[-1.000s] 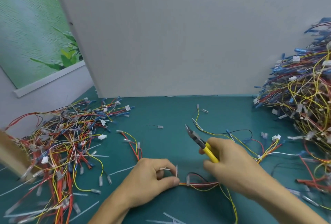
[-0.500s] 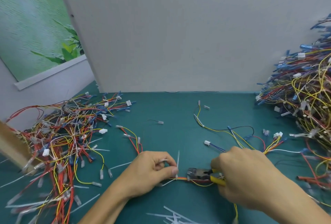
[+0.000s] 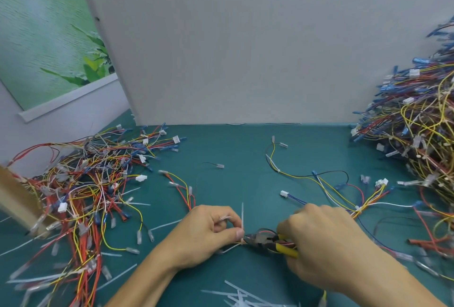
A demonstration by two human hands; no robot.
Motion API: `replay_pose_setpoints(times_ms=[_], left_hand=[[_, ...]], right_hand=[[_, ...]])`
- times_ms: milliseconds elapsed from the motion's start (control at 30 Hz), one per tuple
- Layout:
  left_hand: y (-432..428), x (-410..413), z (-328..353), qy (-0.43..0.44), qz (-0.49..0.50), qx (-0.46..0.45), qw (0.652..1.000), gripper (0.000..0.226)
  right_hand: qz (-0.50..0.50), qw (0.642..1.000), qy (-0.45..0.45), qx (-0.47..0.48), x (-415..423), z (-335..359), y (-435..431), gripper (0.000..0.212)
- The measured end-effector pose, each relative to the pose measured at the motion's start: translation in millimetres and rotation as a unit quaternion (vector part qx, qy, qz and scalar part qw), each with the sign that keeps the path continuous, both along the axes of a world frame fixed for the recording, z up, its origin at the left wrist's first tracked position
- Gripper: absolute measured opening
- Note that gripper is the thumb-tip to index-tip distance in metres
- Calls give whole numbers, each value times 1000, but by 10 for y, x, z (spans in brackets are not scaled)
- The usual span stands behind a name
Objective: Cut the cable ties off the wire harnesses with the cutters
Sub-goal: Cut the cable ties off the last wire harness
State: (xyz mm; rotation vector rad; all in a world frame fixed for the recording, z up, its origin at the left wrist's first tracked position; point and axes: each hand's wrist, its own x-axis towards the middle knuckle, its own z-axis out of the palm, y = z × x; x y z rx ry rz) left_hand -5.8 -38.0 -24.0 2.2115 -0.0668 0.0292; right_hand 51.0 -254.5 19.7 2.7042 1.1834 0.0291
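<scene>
teal mat [image 3: 245, 154] covers the table across the lower half of the frame, backed by a pale grey panel [image 3: 245, 48]. at lower centre the left hand [image 3: 208, 235] pinches a wire harness [image 3: 368, 202] between thumb and curled fingers. a white cable tie [image 3: 242, 218] stands upright just beside the thumb tip, its tail pointing up. the right hand [image 3: 326, 245] is wrapped round the yellow handles of the cutters [image 3: 267, 243], whose dark nose points left and sits at the tie's base, touching the bundle. whether the blades have met cannot be told. the harness runs on under the right hand toward the right of the frame, spreading into yellow, white and red leads. a loose heap of harnesses [image 3: 86, 191] fills the left side, and a taller tangled heap [image 3: 417, 130] rises at the right edge. cut white ties [image 3: 245, 297] lie scattered at the bottom edge, near the forearms.
</scene>
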Motion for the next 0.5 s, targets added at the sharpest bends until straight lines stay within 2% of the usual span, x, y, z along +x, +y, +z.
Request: replay_pose_setpoints(times_ms=[500], left_hand=[[-9, 16, -10, 25, 8, -3, 1000, 8]], right_hand=[[11, 1000, -1, 3, -1, -62, 44, 20]])
